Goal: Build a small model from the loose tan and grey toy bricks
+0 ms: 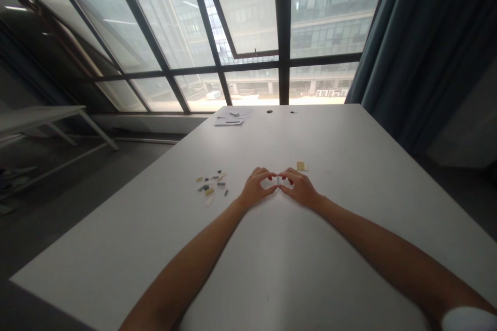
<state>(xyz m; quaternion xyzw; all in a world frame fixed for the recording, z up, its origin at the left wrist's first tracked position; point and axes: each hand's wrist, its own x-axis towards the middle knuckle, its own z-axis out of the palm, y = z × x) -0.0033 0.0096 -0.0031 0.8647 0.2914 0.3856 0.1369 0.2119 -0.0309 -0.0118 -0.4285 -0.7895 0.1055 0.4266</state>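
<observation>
Between the fingertips of both hands, a small grey building brick (278,180) stands on edge over the white table (233,269). My left hand (258,186) is curled in a pinch at the brick's left side. From the right, my right hand (298,186) pinches it with thumb and fingertips. Just beyond my right hand lies a tan studded plate (300,166) with a white piece at its edge. Off to the left of my left hand is a loose scatter of small tan, grey, black and white bricks (209,191).
Papers (229,121) with a dark pen-like item lie at the table's far left. A round black disc (269,111) and another small dark item (292,112) are at the far edge. Windows rise behind, a blue curtain (388,51) hangs right, and another table (42,116) stands left.
</observation>
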